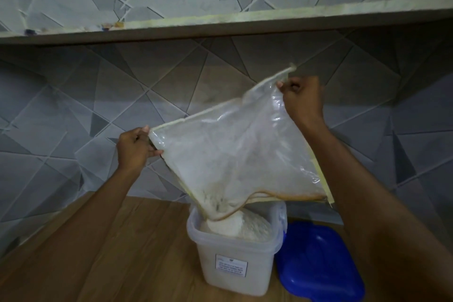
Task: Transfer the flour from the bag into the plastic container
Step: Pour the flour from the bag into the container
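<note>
A clear plastic bag (235, 154) hangs upside down and tilted over a translucent plastic container (232, 267). My left hand (133, 149) pinches the bag's lower-left bottom corner. My right hand (302, 98) grips the upper-right bottom corner, held higher. The bag's open mouth dips into the container's top, and white flour (242, 224) is heaped inside, close to the rim. Flour dust coats the inside of the bag, which looks almost empty.
A blue lid (318, 262) lies flat on the wooden counter (110, 252), right of the container. A tiled wall with a geometric pattern stands behind. A shelf (220, 22) runs across overhead with small items at its left end.
</note>
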